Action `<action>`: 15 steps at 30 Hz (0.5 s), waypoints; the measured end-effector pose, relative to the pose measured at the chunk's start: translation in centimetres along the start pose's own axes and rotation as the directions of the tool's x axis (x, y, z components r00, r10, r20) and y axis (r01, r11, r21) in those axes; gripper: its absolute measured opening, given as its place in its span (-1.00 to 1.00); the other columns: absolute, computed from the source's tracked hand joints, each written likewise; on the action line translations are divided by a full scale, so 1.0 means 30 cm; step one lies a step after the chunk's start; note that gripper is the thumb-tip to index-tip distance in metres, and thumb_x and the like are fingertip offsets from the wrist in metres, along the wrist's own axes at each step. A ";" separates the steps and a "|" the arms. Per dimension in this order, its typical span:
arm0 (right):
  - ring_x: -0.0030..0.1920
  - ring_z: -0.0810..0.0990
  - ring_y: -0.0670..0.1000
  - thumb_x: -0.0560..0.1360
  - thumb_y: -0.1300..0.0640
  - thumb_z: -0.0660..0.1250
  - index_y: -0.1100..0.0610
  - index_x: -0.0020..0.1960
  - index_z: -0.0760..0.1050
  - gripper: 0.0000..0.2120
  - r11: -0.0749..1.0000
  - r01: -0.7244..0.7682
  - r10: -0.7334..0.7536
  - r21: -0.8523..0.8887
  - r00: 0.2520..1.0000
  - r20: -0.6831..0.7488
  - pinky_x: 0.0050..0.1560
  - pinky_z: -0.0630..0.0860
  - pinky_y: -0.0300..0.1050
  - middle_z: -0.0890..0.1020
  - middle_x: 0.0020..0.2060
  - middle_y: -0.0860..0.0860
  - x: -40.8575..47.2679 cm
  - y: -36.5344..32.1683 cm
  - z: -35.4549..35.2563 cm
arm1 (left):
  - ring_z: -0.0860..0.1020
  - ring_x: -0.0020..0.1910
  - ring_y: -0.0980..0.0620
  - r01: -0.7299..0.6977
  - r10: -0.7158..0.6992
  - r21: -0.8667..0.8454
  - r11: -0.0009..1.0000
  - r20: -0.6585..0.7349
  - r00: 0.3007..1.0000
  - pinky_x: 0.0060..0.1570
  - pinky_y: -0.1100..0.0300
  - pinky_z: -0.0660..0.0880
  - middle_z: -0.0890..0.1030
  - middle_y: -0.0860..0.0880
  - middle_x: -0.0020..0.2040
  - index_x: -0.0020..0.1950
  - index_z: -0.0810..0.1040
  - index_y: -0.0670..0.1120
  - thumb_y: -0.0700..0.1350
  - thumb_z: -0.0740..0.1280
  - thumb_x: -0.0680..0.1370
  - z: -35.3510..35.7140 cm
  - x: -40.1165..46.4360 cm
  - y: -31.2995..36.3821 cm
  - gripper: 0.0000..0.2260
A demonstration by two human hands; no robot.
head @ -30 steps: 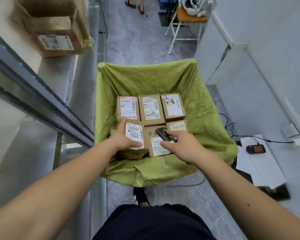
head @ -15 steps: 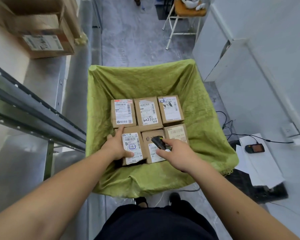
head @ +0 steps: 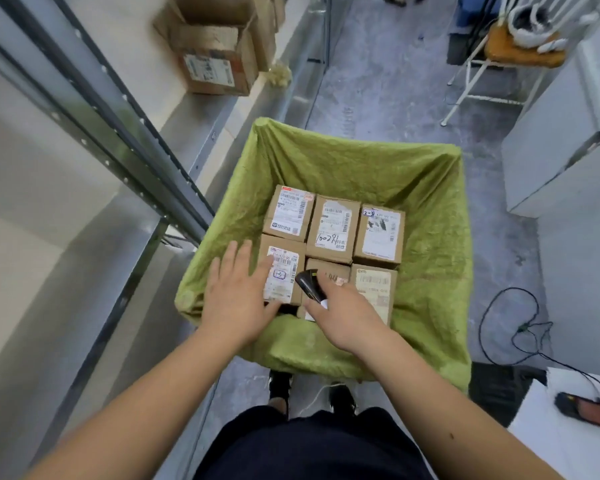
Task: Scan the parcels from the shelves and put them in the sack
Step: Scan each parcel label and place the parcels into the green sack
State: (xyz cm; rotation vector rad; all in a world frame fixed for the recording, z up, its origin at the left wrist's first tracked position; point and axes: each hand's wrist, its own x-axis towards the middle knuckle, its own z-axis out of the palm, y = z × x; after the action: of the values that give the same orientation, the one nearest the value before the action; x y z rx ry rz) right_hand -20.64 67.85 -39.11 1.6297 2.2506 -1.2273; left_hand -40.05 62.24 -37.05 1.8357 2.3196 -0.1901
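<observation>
While six parcels already sit in the green sack, I count the packing as well along but not finished. Three boxes fill the far row and three the near row, all label up and touching their neighbours. My left hand is spread wide with straight fingers, over the near-left corner of the sack; its fingertips lie over the edge of the near-left parcel, and I cannot tell whether they press it or only hover. My right hand grips the black scanner, its nose pointing up and left over the near-middle parcel, which it partly hides. The near-right parcel lies just beside my wrist.

The sack has plenty of wall above the boxes, so I judge there is room for a second layer. On the shelf to my left an open cardboard box stands, well apart from the sack. Whether it counts as a parcel to scan I cannot say, and the rest of the shelving is out of sight.
</observation>
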 end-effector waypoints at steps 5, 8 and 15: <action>0.34 0.45 0.32 0.65 -0.26 0.10 -0.15 0.68 -0.02 -0.34 0.976 0.176 -0.158 -0.128 0.978 0.136 0.31 0.47 0.15 0.38 0.41 0.26 -0.015 -0.043 0.014 | -0.09 0.68 -0.19 0.258 -0.257 0.020 0.966 -0.066 0.964 0.62 -0.17 -0.12 0.08 -0.17 0.70 0.68 0.18 0.15 0.35 0.30 0.54 0.009 -0.248 -0.010 -0.24; 0.30 0.46 0.32 0.67 -0.24 0.10 -0.15 0.67 -0.02 -0.36 0.940 0.298 -0.263 -0.167 0.943 0.202 0.28 0.50 0.19 0.39 0.38 0.24 -0.050 -0.099 0.035 | -0.09 0.69 -0.20 0.391 -0.393 -0.033 0.920 -0.067 0.917 0.64 -0.18 -0.11 0.05 -0.17 0.70 0.70 0.13 0.14 0.35 0.27 0.57 0.017 -0.382 -0.015 -0.24; 0.22 0.51 0.29 0.68 -0.26 0.06 -0.13 0.68 -0.06 -0.35 0.760 0.598 -0.509 -0.254 0.791 0.339 0.22 0.49 0.09 0.41 0.33 0.23 -0.195 -0.269 0.177 | -0.11 0.69 -0.15 0.693 -0.704 -0.162 0.703 -0.022 0.710 0.64 -0.14 -0.08 0.01 -0.12 0.71 0.70 0.01 0.19 0.43 0.18 0.57 0.051 -0.727 -0.049 -0.22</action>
State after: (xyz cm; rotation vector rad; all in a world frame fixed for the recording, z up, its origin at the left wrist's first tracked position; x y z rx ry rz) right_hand -26.81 59.20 -35.31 0.6375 2.6721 -0.9575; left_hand -36.52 40.84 -33.84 0.8120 2.8908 -0.0360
